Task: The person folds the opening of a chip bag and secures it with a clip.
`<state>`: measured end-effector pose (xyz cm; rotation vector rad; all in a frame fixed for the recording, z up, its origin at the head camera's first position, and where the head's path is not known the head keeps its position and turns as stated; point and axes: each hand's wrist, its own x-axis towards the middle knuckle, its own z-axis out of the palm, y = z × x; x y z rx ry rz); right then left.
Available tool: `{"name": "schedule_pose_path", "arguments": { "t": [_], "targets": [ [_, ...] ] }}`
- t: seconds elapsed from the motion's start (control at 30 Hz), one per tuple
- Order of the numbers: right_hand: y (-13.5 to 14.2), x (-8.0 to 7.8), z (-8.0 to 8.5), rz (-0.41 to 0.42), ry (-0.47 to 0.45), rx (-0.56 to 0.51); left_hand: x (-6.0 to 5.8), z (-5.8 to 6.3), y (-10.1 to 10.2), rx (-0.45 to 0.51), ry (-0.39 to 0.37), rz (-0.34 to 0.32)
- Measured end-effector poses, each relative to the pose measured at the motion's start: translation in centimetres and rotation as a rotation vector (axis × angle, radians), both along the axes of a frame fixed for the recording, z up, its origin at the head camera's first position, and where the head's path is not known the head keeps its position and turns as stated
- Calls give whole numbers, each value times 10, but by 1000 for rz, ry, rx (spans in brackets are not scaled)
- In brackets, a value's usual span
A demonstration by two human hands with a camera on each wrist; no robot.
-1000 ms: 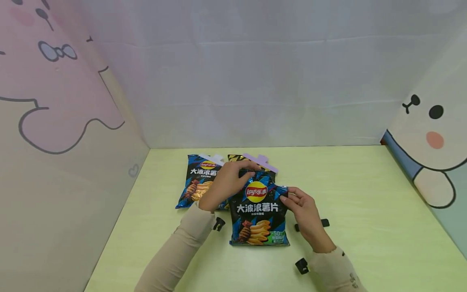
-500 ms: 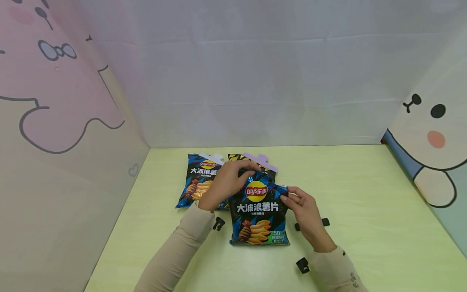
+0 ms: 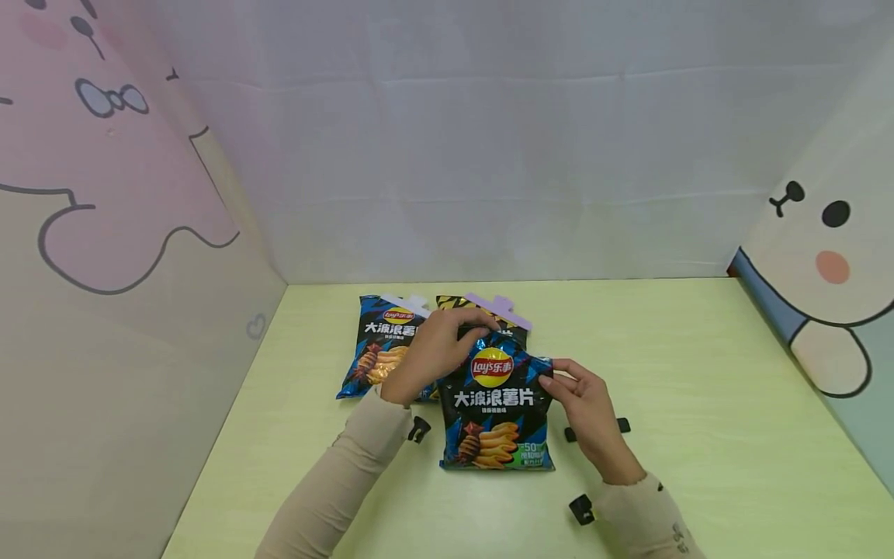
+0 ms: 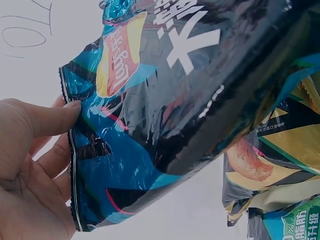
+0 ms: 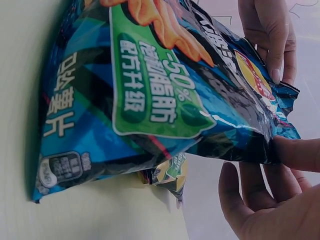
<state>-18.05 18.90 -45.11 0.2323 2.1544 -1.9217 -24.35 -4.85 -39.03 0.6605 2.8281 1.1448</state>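
A blue and black chip bag (image 3: 494,419) stands nearly upright near the middle of the table, its printed front facing me. My left hand (image 3: 440,345) pinches its top edge, and the left wrist view shows the thumb (image 4: 50,117) pressed on the sealed rim with the fingers behind. At the bag's upper right corner my right hand (image 3: 583,404) pinches the foil between thumb and fingers; in the right wrist view its fingers (image 5: 250,187) curl under that side. Behind the left wrist lies a similar blue chip bag (image 3: 380,353), partly hidden by the arm.
A white clip (image 3: 412,304) sits on the left bag's top. Behind the held bag, a yellow and black chip bag (image 3: 454,303) carries a purple clip (image 3: 499,309). A dark strip (image 3: 623,425) shows behind the right hand. Fabric walls (image 3: 489,155) close off the back and sides.
Hardly anything differs. Both hands keep their hold on the bag's top, and the bag stays in place with only a very slight shift at its upper part.
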Motion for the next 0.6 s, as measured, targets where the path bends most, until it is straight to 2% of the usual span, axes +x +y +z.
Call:
{"name": "schedule_pose_path", "arguments": {
  "t": [0.37, 0.6],
  "targets": [
    [-1, 3, -2, -46, -2, -9, 1, 1, 1, 14, 6, -17],
    [-3, 6, -5, -64, 36, -53, 0, 0, 0, 15, 2, -19]
  ]
}}
